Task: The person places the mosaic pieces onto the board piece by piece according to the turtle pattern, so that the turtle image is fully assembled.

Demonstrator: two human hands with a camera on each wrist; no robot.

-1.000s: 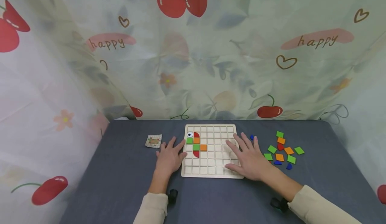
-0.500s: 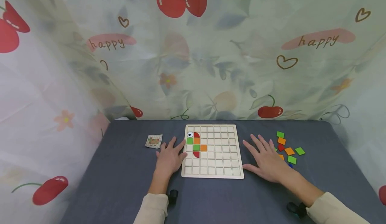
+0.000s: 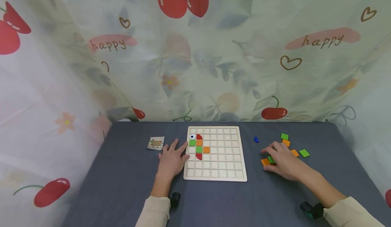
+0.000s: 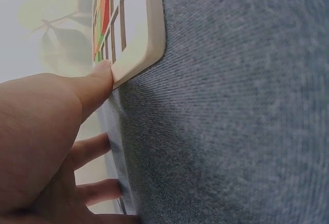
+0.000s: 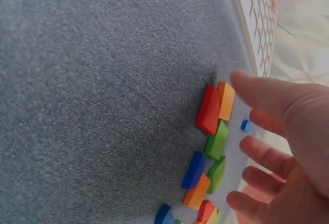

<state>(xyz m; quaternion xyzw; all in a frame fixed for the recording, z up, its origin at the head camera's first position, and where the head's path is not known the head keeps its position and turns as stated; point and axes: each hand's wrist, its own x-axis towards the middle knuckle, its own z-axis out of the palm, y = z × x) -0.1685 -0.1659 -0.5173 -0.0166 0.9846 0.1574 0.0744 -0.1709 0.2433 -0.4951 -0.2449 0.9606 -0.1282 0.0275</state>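
My left hand (image 3: 171,160) lies with spread fingers on the left side of the wooden grid board (image 3: 220,174). In the left wrist view its thumb (image 4: 97,82) touches the board's rim (image 4: 153,39). My right hand (image 3: 284,162) is over the loose tiles on the right, fingers loosely bent, holding nothing. Its thumb (image 5: 247,80) is close to an orange tile (image 5: 226,100), which lies against a red curved tile (image 5: 208,110). Green tiles (image 5: 216,140) and a blue tile (image 5: 194,170) follow in a row. The hand hides some tiles in the head view.
On the board's left are an eye tile (image 3: 192,136) plus several green, orange and red pieces. A small picture card (image 3: 155,143) lies left of the board. One blue piece (image 3: 256,139) sits apart, right of the board. A printed curtain (image 3: 213,84) stands behind the table.
My right hand has moved right, off the board and over the loose tiles, its fingers bending. The blue piece beside the board is now uncovered. My left hand has stayed in place.
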